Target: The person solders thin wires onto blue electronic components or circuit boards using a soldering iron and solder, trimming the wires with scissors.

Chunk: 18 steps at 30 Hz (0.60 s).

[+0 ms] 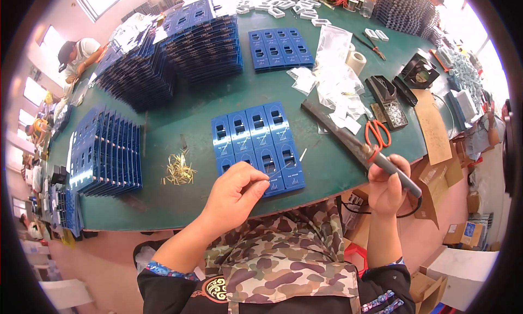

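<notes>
Over eight blue boards point(257, 149), left hand point(235, 194) pinches perhaps one pin; right hand point(388, 184) grips iron point(359, 145).

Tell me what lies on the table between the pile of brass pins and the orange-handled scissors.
In the head view, a blue panel of circuit boards lies between the brass pins and the scissors; the left hand overlaps its near edge.
</notes>
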Each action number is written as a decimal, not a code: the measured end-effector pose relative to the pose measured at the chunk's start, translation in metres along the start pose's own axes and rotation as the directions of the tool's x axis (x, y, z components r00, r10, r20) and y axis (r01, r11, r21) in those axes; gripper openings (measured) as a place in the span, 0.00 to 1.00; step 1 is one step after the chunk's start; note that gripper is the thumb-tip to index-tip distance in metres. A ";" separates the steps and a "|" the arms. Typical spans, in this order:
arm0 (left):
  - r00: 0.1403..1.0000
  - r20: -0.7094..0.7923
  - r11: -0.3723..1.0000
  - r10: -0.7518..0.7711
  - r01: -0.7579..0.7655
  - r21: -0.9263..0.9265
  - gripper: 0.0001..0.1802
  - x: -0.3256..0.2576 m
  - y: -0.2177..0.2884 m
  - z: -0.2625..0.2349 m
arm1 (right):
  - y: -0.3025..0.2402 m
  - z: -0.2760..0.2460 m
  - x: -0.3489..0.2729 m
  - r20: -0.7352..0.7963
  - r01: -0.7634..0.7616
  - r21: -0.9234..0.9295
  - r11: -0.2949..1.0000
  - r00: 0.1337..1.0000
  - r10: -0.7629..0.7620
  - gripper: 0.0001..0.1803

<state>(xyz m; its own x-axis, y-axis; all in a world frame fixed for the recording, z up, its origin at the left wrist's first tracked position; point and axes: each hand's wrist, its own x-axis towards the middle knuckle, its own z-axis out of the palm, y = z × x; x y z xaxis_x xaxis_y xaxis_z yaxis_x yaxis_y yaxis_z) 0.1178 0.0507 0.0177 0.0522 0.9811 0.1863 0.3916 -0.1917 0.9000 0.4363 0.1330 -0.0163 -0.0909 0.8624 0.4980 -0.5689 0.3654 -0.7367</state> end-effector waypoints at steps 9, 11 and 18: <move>0.996 -0.010 0.971 0.093 -0.089 0.222 0.10 0.017 0.000 0.007 | 0.019 0.002 0.006 0.010 -0.115 -0.082 0.990 0.993 0.117 0.16; 0.991 -0.015 0.966 0.132 -0.125 0.226 0.11 0.019 -0.001 0.011 | 0.018 0.007 0.005 -0.004 -0.225 0.017 0.974 0.974 0.225 0.18; 0.987 0.065 0.924 0.149 -0.162 0.346 0.12 0.025 -0.006 0.015 | 0.029 0.006 0.002 -0.004 -0.232 -0.178 0.956 0.972 0.235 0.12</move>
<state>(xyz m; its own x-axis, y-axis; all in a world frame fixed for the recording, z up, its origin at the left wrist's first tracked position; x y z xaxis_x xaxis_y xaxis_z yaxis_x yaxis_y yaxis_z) 0.1311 0.0770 0.0115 0.1695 0.9413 0.2920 0.6713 -0.3272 0.6651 0.4148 0.1438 -0.0342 -0.2192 0.9255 0.3090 -0.3778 0.2115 -0.9014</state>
